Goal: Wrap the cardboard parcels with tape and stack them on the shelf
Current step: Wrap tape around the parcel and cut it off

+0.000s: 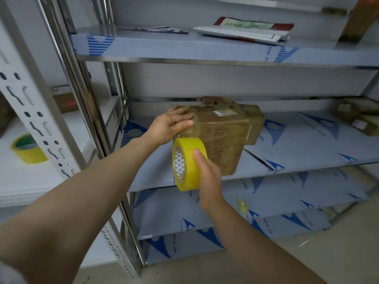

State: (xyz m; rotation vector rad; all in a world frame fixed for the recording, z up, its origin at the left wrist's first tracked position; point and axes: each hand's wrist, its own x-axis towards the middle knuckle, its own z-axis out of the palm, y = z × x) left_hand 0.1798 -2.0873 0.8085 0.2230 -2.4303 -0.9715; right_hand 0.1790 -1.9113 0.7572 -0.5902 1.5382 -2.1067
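A brown cardboard parcel [220,136], shiny with tape and bearing a white label, sits at the front of the middle shelf [297,148]. My left hand [174,124] grips the parcel's top left corner. My right hand [207,173] holds a yellow tape roll [187,163] upright against the parcel's front left face, thumb on the roll's outer band. A strip of tape runs from the roll up to the parcel edge. Behind the parcel stands another taped parcel [254,124].
More taped parcels [361,117] lie at the shelf's right end. Flat mail bags [244,30] rest on the upper shelf. A second yellow tape roll [26,149] sits on the white rack at left. Steel uprights [86,95] stand between the racks. Lower shelves and floor are below.
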